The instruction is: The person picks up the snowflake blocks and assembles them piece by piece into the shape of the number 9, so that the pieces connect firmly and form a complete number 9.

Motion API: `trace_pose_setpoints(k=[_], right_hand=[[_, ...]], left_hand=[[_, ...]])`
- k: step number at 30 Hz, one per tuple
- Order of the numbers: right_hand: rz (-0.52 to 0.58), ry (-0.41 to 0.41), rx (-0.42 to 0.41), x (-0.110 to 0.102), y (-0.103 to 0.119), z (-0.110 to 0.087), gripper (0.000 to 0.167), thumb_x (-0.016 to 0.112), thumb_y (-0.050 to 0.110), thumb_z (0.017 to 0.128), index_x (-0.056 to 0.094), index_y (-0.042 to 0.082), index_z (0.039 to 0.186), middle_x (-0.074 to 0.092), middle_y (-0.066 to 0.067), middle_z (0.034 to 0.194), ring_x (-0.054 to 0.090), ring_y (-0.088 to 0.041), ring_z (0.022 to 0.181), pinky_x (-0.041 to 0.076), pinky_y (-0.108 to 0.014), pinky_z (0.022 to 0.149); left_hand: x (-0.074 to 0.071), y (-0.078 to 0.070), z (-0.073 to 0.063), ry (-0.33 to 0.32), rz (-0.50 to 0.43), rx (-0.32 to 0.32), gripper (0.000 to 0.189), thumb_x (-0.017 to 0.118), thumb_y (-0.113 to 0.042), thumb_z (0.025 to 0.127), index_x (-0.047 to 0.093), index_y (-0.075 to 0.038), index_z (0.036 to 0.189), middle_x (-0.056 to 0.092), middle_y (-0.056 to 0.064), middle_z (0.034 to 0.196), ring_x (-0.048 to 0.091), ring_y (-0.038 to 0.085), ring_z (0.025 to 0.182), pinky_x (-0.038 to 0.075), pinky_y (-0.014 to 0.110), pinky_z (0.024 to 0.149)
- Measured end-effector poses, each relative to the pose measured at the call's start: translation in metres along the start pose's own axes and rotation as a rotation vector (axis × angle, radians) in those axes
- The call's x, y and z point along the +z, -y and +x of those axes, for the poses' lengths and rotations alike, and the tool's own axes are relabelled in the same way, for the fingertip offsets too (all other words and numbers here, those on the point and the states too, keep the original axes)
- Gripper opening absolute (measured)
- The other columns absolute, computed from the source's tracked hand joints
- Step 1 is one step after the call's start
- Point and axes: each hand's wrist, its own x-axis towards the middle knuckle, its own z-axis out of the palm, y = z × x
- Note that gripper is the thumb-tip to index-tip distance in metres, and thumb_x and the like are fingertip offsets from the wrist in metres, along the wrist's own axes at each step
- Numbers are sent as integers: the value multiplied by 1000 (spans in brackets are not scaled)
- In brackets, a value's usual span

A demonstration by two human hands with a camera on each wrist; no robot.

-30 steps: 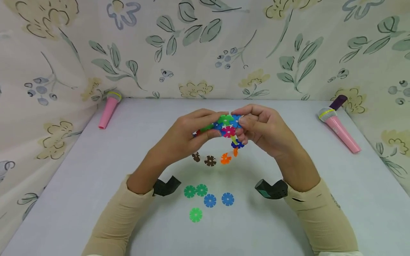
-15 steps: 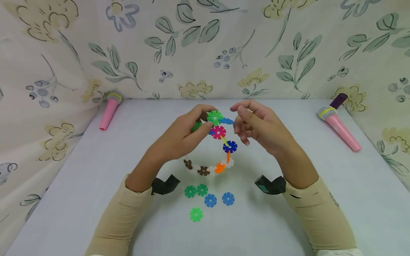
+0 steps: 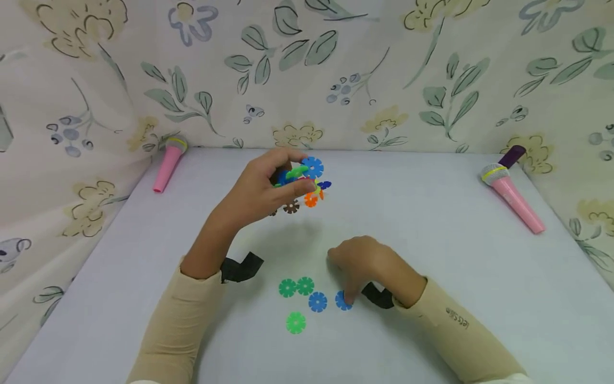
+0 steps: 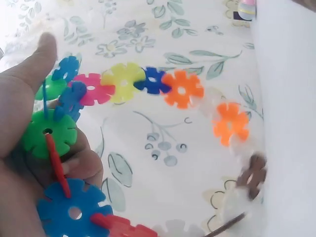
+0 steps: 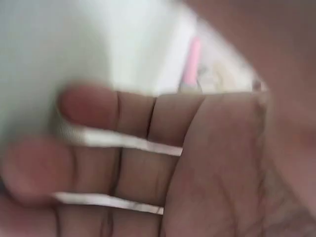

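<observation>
My left hand grips a looped chain of notched plastic interlocking discs above the far middle of the table, with a light blue disc at its top. In the left wrist view, green, blue, pink, yellow, orange, brown and clear discs curve away from the palm. Lower down on the right, my right hand reaches to the table, its thumb at a loose blue disc and partly covering it. The right wrist view has its fingers loosely extended, with nothing seen between them.
Several loose discs lie nearby: another blue one, two dark green ones and a light green one. Pink toy microphones stand off at the left and right. Floral cloth hangs behind the white table.
My right hand has left the chain and come down to the loose blue disc. The left hand has lifted slightly left with the chain, whose newest visible top disc now faces the head view.
</observation>
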Motion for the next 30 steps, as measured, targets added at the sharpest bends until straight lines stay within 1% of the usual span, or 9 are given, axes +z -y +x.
trace_pose_setpoints(k=[3, 6, 15, 18, 20, 22, 24, 27, 30], right_hand=[[-78, -21, 2, 8, 15, -1, 40, 94, 30, 68, 62, 14, 83, 48, 6, 68, 43, -13, 65, 38, -29, 60], [-78, -28, -28, 11, 25, -7, 40, 91, 20, 71, 52, 14, 65, 37, 5, 61, 33, -13, 59, 28, -29, 55], [-174, -40, -66, 16, 31, -8, 32, 93, 21, 68, 62, 15, 72, 44, 5, 60, 36, -12, 59, 33, -27, 53], [-93, -14, -130, 13, 27, -9, 28, 88, 13, 73, 60, 14, 69, 44, 6, 59, 36, -11, 57, 31, -26, 53], [17, -6, -234, 7, 22, -13, 28, 82, 10, 80, 58, 16, 69, 44, 8, 60, 38, -9, 58, 32, -24, 54], [163, -51, -382, -2, 16, -20, 25, 76, 7, 86, 58, 17, 73, 47, 10, 63, 42, -6, 59, 35, -23, 55], [313, -180, -556, -14, 9, -30, 17, 72, 8, 92, 62, 18, 84, 53, 12, 71, 49, -3, 64, 44, -21, 59], [494, -550, -746, -30, -2, -47, 13, 67, 1, 94, 67, 11, 103, 63, 7, 84, 57, -5, 70, 52, -24, 63], [559, -948, -731, -40, -10, -59, 28, 63, -10, 93, 66, 1, 119, 65, 1, 90, 60, -10, 70, 55, -25, 62]], left_hand=[[-1, 0, 1, -9, 5, 23, 44, 81, -19, 87, 62, -7, 125, 58, 5, 99, 62, 20, 75, 51, 31, 62], [-1, 0, 1, -48, 36, 52, 43, 80, -19, 88, 63, -7, 125, 59, 2, 99, 58, 17, 77, 50, 29, 64], [-4, 3, 0, -141, 62, 65, 37, 66, -20, 98, 61, -6, 131, 59, 4, 106, 56, 17, 88, 51, 33, 71], [-5, 3, -1, -160, 7, 77, 37, 63, -16, 99, 58, -4, 134, 59, 7, 109, 60, 19, 90, 54, 33, 71], [-5, 3, -1, -164, -36, 93, 36, 62, -12, 99, 57, -2, 133, 59, 9, 108, 62, 21, 90, 55, 33, 73], [-5, 2, -1, -160, -73, 103, 34, 61, -9, 99, 57, -1, 132, 59, 9, 106, 64, 22, 89, 56, 33, 75], [-5, 2, -1, -141, -102, 108, 33, 61, -7, 99, 58, -1, 132, 59, 9, 103, 65, 22, 87, 56, 34, 75], [-3, 0, -1, -85, -122, 103, 31, 60, -8, 100, 58, -1, 129, 60, 8, 98, 65, 20, 85, 54, 34, 74], [1, -2, -2, -13, -113, 100, 31, 60, -9, 100, 57, -1, 130, 60, 7, 94, 62, 20, 82, 52, 34, 71]])
